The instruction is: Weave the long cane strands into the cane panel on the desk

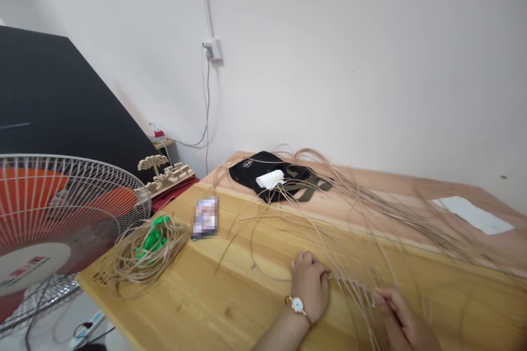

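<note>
The counter (197,307) is pale wood, with a caged fan (61,219) standing off its left edge. Across most of it fans a loose sheaf of cane strands (370,214), long and thin, their far ends arching toward the wall and the near ends gathered under my hands. I judge them light and springy, stiff enough to whip back, smooth enough to slide, and likely to kink if bent sharply, so the place to hold is low, where they bunch together.

At the far side lies a black bag (251,173) with a white roll (269,179) resting on top; what is inside I cannot tell. A spare coil (140,263) bound with a green tie (153,236) sits near the left edge.

My left hand (310,285) has its grip closed down on the gathered strands. My right hand (401,318) touches them just beside it, too blurred to tell how far its grip is closed.
</note>
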Demonstrator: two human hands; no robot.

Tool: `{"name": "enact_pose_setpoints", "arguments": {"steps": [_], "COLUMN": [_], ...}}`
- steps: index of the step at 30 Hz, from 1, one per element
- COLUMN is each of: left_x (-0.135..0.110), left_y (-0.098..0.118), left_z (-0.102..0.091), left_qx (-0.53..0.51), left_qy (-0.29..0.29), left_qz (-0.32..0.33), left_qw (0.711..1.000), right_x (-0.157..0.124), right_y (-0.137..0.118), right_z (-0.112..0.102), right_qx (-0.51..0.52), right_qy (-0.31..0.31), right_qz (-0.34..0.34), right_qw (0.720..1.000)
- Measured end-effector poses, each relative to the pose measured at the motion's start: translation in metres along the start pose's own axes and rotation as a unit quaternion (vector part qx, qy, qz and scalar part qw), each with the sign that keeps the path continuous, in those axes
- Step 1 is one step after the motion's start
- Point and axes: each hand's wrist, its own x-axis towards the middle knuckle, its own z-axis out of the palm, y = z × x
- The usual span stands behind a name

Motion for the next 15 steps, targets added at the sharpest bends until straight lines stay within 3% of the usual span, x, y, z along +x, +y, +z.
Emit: {"name": "enact_pose_setpoints", "arguments": {"steps": [8, 15], "left_x": [0.000, 0.002], "left_y": [-0.004, -0.005], "left_z": [0.003, 0.004], "left_qx": [-0.016, -0.028], "left_qy": [0.026, 0.032], "left_qz": [0.014, 0.017], "left_qw": [0.999, 0.999], "right_x": [-0.004, -0.001], "right_y": [-0.013, -0.004], "right_z": [-0.002, -0.002], "right_qx": [0.003, -0.020], "right_qy": [0.035, 0.001], "right_qz": [-0.013, -0.032], "right_qw": [0.999, 0.999]}}
